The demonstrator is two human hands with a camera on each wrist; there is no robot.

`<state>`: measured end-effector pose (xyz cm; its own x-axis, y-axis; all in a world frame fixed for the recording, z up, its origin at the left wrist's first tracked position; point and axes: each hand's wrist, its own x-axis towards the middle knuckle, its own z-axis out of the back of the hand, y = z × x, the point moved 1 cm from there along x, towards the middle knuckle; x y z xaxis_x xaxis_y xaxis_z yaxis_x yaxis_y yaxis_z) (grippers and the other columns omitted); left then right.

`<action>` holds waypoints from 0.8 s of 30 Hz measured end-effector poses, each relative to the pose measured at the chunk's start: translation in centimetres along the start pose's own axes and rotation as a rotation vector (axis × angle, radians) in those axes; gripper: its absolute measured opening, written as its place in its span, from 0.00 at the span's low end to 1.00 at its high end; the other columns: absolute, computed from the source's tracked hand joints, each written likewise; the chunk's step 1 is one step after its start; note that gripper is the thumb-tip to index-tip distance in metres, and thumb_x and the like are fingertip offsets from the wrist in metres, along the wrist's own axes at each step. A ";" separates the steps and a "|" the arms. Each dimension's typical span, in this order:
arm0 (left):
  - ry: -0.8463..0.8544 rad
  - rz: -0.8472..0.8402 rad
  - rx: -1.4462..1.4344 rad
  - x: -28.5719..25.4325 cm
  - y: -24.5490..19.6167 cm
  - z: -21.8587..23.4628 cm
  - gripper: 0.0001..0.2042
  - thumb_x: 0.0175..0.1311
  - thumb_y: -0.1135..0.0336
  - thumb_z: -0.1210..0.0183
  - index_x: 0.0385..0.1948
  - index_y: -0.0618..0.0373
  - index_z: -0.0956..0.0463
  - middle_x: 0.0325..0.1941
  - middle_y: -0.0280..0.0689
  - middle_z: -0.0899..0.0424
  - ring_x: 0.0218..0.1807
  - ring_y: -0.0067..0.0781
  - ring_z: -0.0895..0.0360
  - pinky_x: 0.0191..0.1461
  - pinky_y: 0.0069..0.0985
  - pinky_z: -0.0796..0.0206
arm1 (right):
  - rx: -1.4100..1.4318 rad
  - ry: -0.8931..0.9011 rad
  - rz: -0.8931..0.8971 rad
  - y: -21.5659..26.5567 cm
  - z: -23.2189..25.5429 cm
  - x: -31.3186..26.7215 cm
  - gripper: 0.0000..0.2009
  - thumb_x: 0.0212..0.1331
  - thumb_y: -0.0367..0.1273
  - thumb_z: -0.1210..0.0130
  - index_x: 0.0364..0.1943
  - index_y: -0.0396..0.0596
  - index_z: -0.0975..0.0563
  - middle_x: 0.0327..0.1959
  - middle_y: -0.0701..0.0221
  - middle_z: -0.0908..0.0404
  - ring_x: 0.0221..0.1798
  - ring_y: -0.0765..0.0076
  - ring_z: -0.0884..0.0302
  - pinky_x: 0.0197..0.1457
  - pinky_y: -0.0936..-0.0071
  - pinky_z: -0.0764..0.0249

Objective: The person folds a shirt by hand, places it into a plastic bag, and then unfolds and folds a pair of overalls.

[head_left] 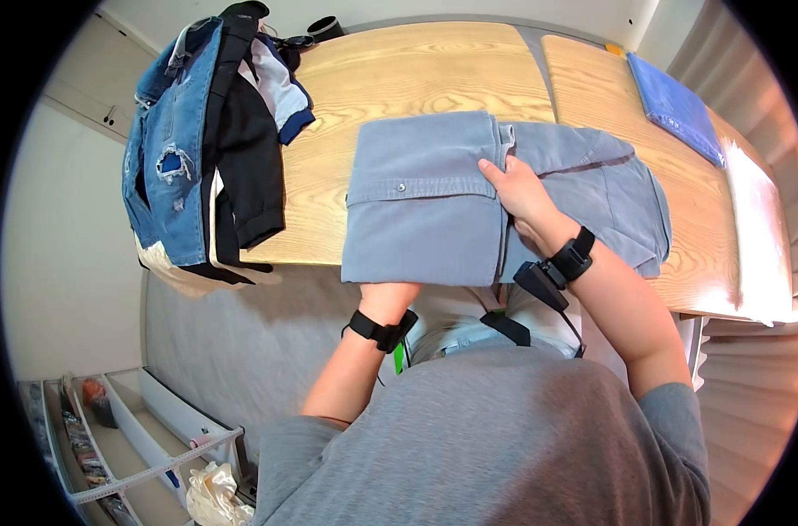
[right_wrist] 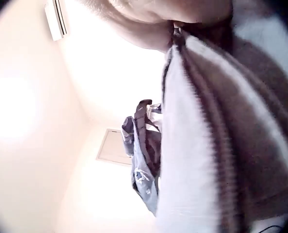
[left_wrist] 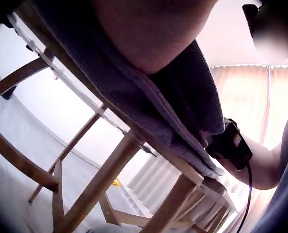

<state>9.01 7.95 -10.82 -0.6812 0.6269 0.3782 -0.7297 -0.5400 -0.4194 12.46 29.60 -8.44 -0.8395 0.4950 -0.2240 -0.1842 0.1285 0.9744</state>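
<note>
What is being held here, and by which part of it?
A grey-blue garment: the right grip pinches its folded part at the right edge. The left grip is under the near edge, largely hidden, so whether it holds cannot be told.

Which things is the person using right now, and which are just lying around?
Being used:
- blue-grey garment
- right hand, gripping it
- left hand, partly hidden beneath it
- table

Seemingly just lying around:
- ripped denim garment
- black garment
- blue packet

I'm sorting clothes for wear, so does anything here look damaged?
Yes: the blue denim garment at the head view's upper left has a frayed hole and a smaller frayed patch below, perhaps by design. The folded grey-blue garment shows no visible damage.
</note>
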 end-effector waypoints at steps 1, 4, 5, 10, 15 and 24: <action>-0.001 0.011 0.043 0.0 0.0 0.0 0.19 0.60 0.59 0.45 0.51 0.55 0.27 0.54 0.43 0.25 0.57 0.44 0.30 0.59 0.37 0.39 | 0.052 0.004 -0.035 0.9 -0.3 -0.3 0.15 0.63 0.33 0.48 0.46 0.33 0.29 0.41 0.61 0.21 0.41 0.69 0.25 0.46 0.71 0.29; 0.051 -0.024 0.007 0.4 -0.7 0.5 0.18 0.61 0.61 0.46 0.51 0.55 0.27 0.54 0.43 0.25 0.58 0.44 0.31 0.60 0.37 0.40 | 0.067 -0.009 0.031 1.6 -0.8 -0.1 0.15 0.62 0.31 0.48 0.48 0.34 0.30 0.43 0.61 0.22 0.43 0.69 0.25 0.48 0.72 0.29; 0.047 -0.024 0.009 0.7 -0.4 0.4 0.18 0.61 0.61 0.46 0.51 0.55 0.27 0.54 0.43 0.25 0.58 0.44 0.31 0.60 0.37 0.40 | 0.029 -0.026 0.124 1.6 -1.0 0.0 0.15 0.62 0.30 0.48 0.48 0.34 0.30 0.43 0.61 0.22 0.44 0.69 0.25 0.49 0.72 0.29; 0.176 -0.047 -0.315 2.2 0.9 -0.7 0.18 0.63 0.57 0.49 0.51 0.53 0.27 0.55 0.41 0.24 0.57 0.42 0.30 0.60 0.38 0.40 | 0.046 -0.015 0.277 -0.2 -1.3 1.1 0.14 0.61 0.28 0.49 0.49 0.35 0.30 0.45 0.61 0.22 0.47 0.70 0.26 0.53 0.73 0.32; 0.096 -0.055 -0.224 2.3 2.5 -3.2 0.20 0.64 0.56 0.48 0.55 0.53 0.30 0.58 0.41 0.27 0.61 0.39 0.33 0.63 0.35 0.41 | 0.095 -0.015 0.134 -0.4 -0.9 1.4 0.14 0.60 0.26 0.48 0.50 0.36 0.30 0.47 0.63 0.23 0.50 0.71 0.28 0.55 0.73 0.33; 0.027 -0.053 -0.179 2.3 2.1 -3.6 0.21 0.64 0.56 0.50 0.57 0.53 0.32 0.60 0.41 0.29 0.62 0.39 0.34 0.64 0.35 0.42 | 0.242 0.028 0.232 -0.7 -1.6 1.5 0.15 0.59 0.23 0.49 0.51 0.37 0.31 0.45 0.67 0.23 0.45 0.75 0.28 0.52 0.77 0.33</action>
<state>6.16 10.28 -13.75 -0.6382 0.6680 0.3828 -0.7412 -0.3986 -0.5402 10.45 28.87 -9.43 -0.8594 0.5113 0.0073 0.1374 0.2170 0.9665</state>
